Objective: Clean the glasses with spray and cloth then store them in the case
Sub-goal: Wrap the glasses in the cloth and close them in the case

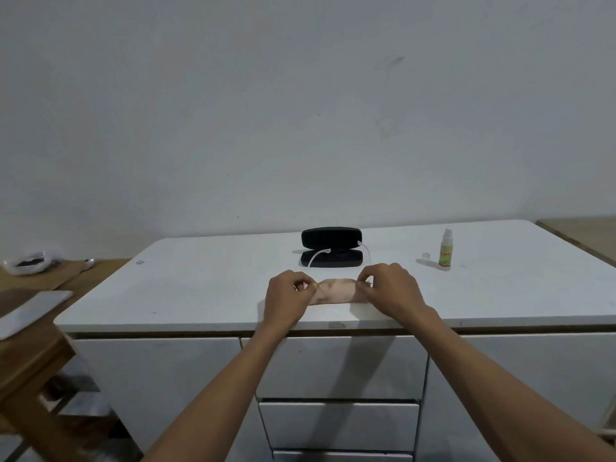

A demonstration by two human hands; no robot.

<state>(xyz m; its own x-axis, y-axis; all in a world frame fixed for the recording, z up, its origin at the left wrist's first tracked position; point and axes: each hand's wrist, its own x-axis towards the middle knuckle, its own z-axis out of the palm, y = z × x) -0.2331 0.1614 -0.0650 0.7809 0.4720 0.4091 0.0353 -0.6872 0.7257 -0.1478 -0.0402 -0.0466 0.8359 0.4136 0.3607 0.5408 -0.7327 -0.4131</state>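
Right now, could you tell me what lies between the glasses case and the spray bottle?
In the head view, the stretch of white tabletop between the open black glasses case and the spray bottle is bare, except for the bottle's small clear cap beside the bottle.

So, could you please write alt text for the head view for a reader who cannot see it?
Two hands, left hand and right hand, pinch the ends of a folded cloth on a white cabinet top. Behind it the glasses lie in an open black case; an uncapped spray bottle stands right.
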